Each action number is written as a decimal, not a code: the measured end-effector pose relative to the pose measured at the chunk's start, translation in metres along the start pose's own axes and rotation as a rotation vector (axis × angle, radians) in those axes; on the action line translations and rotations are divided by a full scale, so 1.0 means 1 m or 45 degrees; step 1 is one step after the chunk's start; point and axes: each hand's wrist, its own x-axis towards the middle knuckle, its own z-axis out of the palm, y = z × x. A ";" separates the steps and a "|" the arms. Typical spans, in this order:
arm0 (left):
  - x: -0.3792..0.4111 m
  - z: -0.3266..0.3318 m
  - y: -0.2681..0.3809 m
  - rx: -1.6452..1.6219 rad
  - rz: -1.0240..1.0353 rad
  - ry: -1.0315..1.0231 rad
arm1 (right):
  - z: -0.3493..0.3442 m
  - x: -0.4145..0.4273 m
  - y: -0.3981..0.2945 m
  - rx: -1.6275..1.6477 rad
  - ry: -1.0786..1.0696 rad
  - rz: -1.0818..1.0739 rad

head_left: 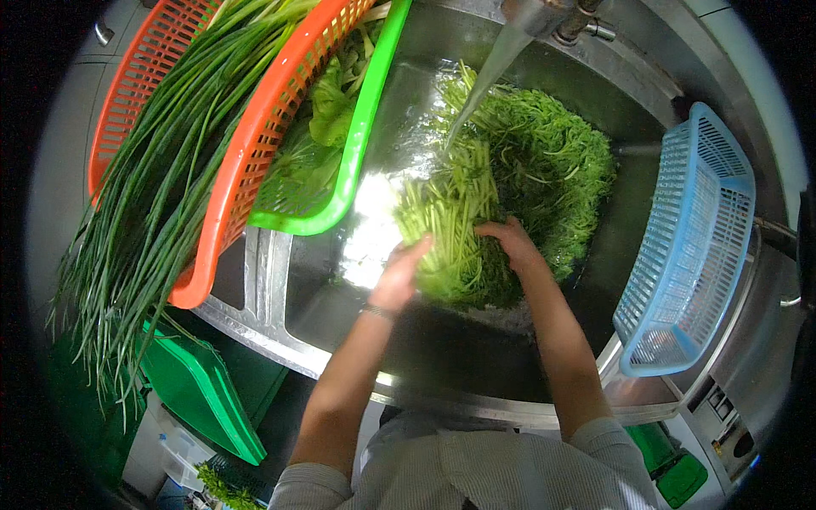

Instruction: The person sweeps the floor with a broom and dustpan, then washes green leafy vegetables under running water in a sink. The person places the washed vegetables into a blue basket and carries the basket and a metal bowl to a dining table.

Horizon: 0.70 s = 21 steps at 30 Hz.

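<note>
My left hand (401, 271) grips the near left side of a bunch of green-stemmed leafy vegetables (456, 226). On the bunch's right side is my right hand (512, 242), with its thumb across the stems. The pale stems point up and away from me, and the feathery leaves hang at the near end. More of the same greens (567, 159) float in the water of a stainless steel sink (331, 306). A stream of water (481, 86) falls from the metal faucet (539, 13) onto the stems. Some of my fingers are hidden by the greens.
An orange plastic basket (220, 223) of long scallions (172, 166) overhangs the sink's left side. Below it, a bright green basket (357, 166) holds leafy vegetables. A light blue basket (688, 242) leans at the right rim. A green bin lid (197, 389) lies lower left.
</note>
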 end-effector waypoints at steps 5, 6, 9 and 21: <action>-0.018 -0.019 0.010 -0.073 0.143 0.121 | -0.008 -0.049 -0.015 0.211 -0.180 0.131; -0.018 -0.018 0.011 0.005 0.110 0.246 | -0.002 -0.053 -0.017 0.210 -0.185 0.148; -0.003 -0.033 0.015 -0.008 -0.027 -0.039 | 0.015 -0.007 0.013 -0.124 -0.218 -0.064; 0.059 -0.058 -0.022 0.620 0.060 0.502 | -0.007 0.107 0.033 -0.941 0.101 -0.573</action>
